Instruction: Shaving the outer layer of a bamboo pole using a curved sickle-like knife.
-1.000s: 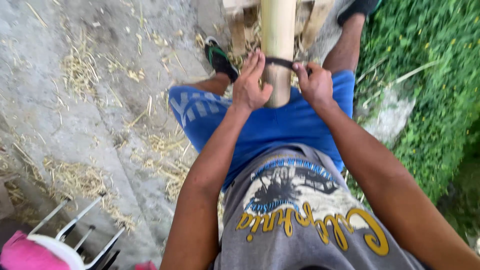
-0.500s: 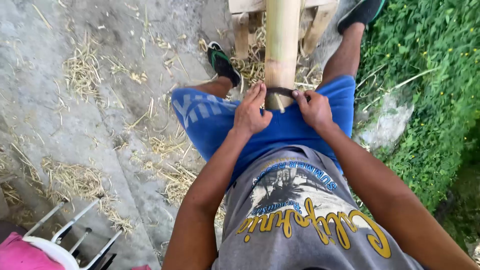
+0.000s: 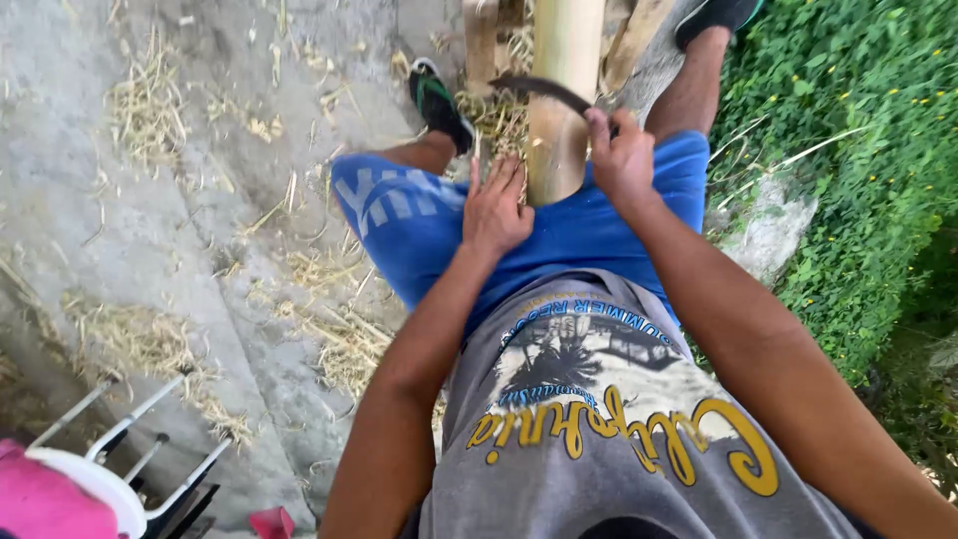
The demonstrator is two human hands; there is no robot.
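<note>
A thick pale bamboo pole (image 3: pixel 561 90) slopes up from my lap between my knees, its cut end resting on my blue shorts. My right hand (image 3: pixel 621 160) grips the handle of a dark curved blade (image 3: pixel 539 88) that lies across the pole. My left hand (image 3: pixel 496 205) rests flat on my thigh just left of the pole's end, fingers together, holding nothing. Bamboo shavings cling to the pole near the blade.
I sit over a concrete floor (image 3: pixel 150 220) strewn with dry shavings. A wooden frame (image 3: pixel 481 40) stands behind the pole. Green plants (image 3: pixel 858 150) fill the right side. A white stand (image 3: pixel 130 469) and something pink (image 3: pixel 40 499) sit at the bottom left.
My left hand has let go of the blade and dropped to my thigh. My right hand has pushed the blade farther up the pole.
</note>
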